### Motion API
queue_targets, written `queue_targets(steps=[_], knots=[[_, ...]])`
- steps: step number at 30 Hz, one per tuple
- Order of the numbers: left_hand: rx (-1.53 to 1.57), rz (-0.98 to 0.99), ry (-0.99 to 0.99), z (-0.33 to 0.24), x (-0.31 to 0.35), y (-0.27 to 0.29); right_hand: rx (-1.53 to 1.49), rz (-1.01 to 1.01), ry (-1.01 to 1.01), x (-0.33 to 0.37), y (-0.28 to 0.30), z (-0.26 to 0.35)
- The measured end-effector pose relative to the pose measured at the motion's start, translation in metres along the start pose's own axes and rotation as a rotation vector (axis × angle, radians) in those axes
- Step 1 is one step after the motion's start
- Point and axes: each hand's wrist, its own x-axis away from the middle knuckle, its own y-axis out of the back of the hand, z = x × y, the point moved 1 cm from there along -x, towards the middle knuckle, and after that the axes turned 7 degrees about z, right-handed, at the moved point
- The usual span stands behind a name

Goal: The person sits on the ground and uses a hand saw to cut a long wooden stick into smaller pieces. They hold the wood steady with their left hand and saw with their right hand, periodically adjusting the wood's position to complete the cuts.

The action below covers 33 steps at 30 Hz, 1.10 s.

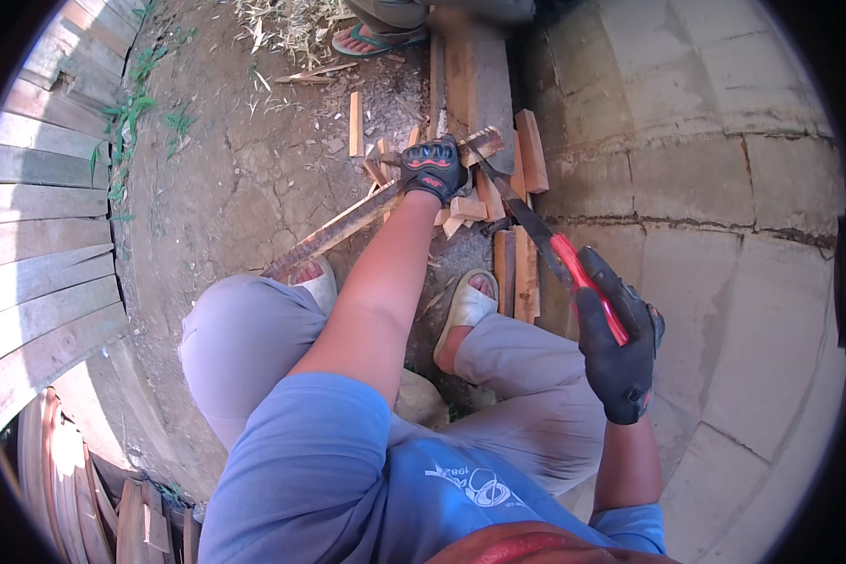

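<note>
My left hand (433, 167), in a black glove with red marks, is closed round a long wooden strip (334, 233) and presses it down near its far end. The strip slants from beside my left foot up to the right. In my gloved right hand (622, 340) is a handsaw (533, 226) with a red handle and a dark blade. The blade's tip end meets the strip just right of my left hand; whether its teeth are in the wood I cannot tell.
Short wood offcuts (470, 209) lie under and around the strip. Wooden blocks (530, 150) lean by the concrete block wall (696, 282) on the right. A thick beam (462, 80) runs away ahead, near another person's sandalled foot (367, 39). Plank boards (47, 207) line the left.
</note>
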Motion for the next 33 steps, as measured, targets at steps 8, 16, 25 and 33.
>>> queue_targets(steps=[8, 16, 25, 33], knots=[[0.044, -0.060, 0.025, 0.001, 0.001, -0.014, 0.079, -0.056, 0.146, -0.069, -0.101, -0.025], [0.096, 0.020, 0.075, 0.003, 0.010, 0.000, -0.056, -0.105, 0.183, -0.167, -0.133, -0.037], [-0.217, 0.203, 0.026, -0.001, 0.021, 0.030, -0.084, -0.129, 0.158, -0.152, -0.125, -0.044], [-0.304, 0.173, 0.003, 0.007, 0.107, 0.226, -0.119, -0.152, 0.175, -0.135, -0.145, -0.059]])
